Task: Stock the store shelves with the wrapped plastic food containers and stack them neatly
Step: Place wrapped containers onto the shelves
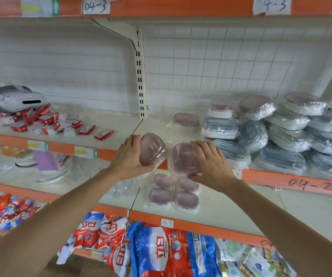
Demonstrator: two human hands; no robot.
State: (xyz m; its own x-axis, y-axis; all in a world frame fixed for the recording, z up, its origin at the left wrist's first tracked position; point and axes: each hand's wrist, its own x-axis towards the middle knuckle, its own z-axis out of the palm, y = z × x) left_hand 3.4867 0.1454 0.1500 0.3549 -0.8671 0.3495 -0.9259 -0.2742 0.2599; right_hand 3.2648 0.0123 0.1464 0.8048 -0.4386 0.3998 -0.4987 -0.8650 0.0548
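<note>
On the far left of the middle shelf [121, 124] lies a loose heap of small red-and-white packets [47, 121], too many and too jumbled to count. At the shelf's front edge the left hand [130, 156] grips one wrapped pink container [152, 148], and the right hand [211, 160] rests with fingers spread over a second pink container [183, 158]. A third pink one [186, 118] sits behind them. Four more pink containers [174, 191] lie on the shelf below. Right, grey and white wrapped containers [281, 134] pile up.
</note>
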